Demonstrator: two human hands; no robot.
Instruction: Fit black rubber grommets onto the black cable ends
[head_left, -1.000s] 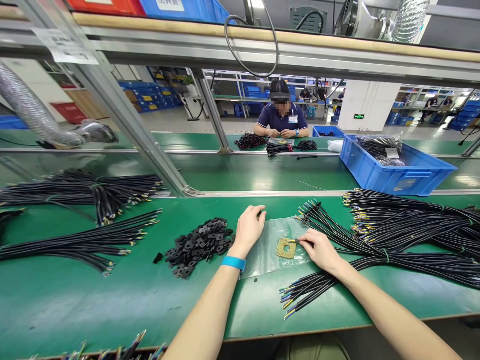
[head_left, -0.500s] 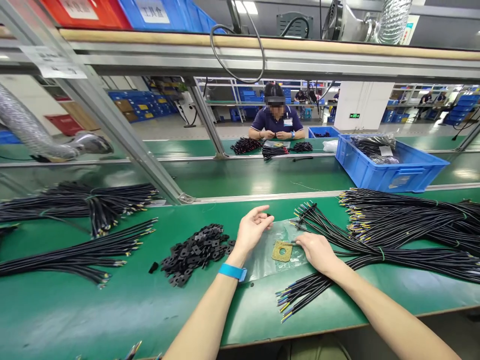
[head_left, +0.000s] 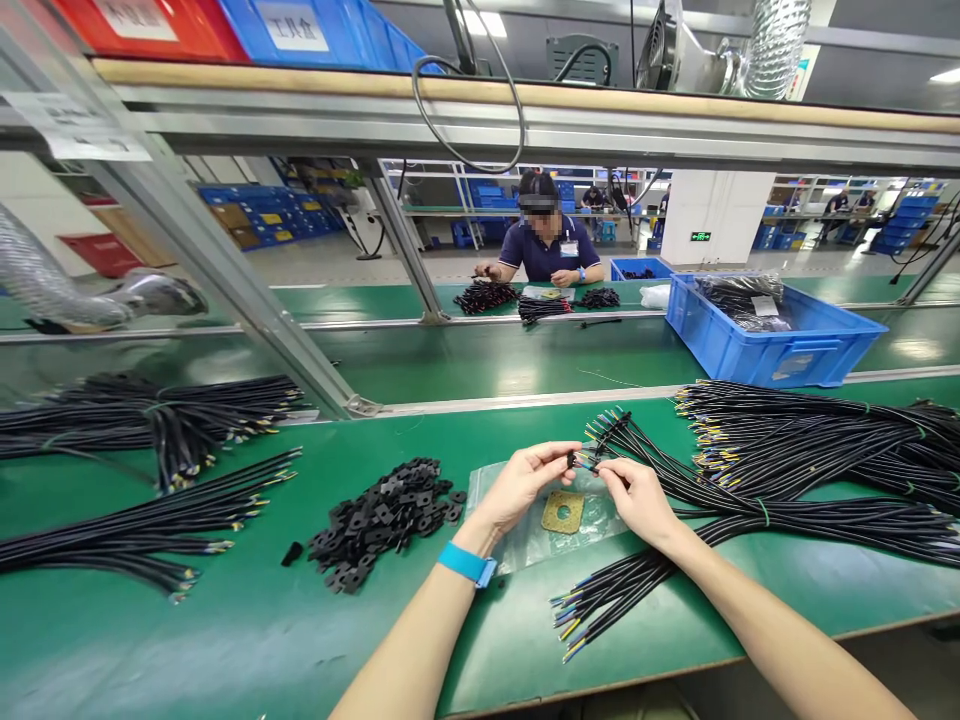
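Between its thumb and fingers, my left hand (head_left: pixel 529 480) pinches a small black rubber piece (head_left: pixel 571 460). My right hand (head_left: pixel 637 497) grips a black cable (head_left: pixel 598 468) close to its stripped end, whose coloured wires point at the rubber piece. The two meet or nearly touch; which, I cannot tell. Below them a yellow square sponge (head_left: pixel 562 512) with a central hole lies on a clear plastic bag (head_left: pixel 517 545). Left of my left hand is a pile of flat black pieces with holes (head_left: pixel 390 515). Cables with black pieces on their ends (head_left: pixel 611 430) lie beyond my right hand.
Bundled black cables (head_left: pixel 817 440) cover the right side, and more bundles (head_left: pixel 135 500) lie left. A blue bin (head_left: pixel 780 350) holds bagged parts behind. A slanted metal post (head_left: pixel 247 270) stands at left. Across the bench sits a co-worker (head_left: pixel 551 245).
My left hand has moved right and brought the black rubber piece to the cable end in my right hand. Across the bench, the co-worker's hands have moved apart.
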